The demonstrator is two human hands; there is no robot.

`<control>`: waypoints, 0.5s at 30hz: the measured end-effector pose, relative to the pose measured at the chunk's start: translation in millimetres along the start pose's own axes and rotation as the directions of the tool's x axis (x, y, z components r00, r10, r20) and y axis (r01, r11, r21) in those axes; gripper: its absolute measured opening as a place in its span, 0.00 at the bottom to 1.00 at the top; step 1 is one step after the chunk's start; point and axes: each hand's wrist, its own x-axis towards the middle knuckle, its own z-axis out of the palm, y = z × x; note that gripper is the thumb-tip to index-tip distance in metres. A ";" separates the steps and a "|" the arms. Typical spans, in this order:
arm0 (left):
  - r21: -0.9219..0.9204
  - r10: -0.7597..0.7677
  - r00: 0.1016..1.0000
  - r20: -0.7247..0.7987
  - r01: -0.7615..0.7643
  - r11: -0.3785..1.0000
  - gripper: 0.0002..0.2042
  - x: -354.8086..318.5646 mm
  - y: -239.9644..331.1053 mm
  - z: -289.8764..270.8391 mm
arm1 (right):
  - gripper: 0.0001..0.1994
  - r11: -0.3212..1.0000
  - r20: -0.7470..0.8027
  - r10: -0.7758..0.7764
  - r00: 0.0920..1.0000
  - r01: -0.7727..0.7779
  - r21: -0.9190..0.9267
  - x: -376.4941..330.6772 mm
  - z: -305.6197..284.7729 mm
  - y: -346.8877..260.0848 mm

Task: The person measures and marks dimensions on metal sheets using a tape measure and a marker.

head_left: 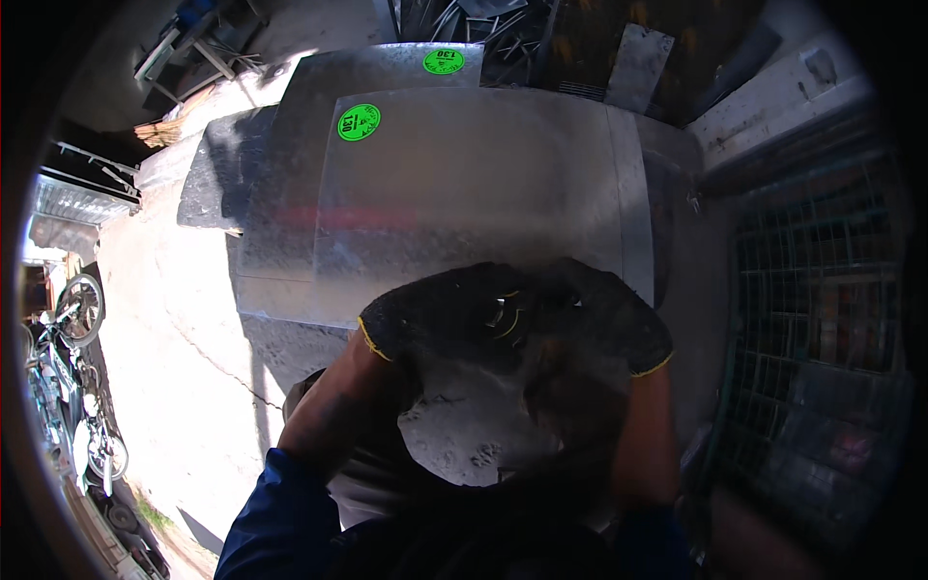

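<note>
Both gloved hands, the left hand (440,319) and the right hand (604,314), meet at the near edge of the top metal sheet (464,184) (green sticker (359,122) at its far-left corner), though whether they grip anything I cannot tell.

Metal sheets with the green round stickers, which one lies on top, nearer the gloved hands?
The front sheet, with its sticker at its upper left corner. It overlaps the rear sheet, whose sticker sits farther away.

A dull grey metal sheet (464,193) lies flat on the ground, a round green sticker (359,122) at its far left corner, overlapping a second sheet (319,87) behind
</note>
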 end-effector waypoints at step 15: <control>0.560 0.043 0.996 -0.078 0.008 0.829 0.15 -61.4 -38.0 -44.8 | 0.09 0.944 -0.450 0.252 0.857 -0.321 -0.082 -82.8 -91.2 25.9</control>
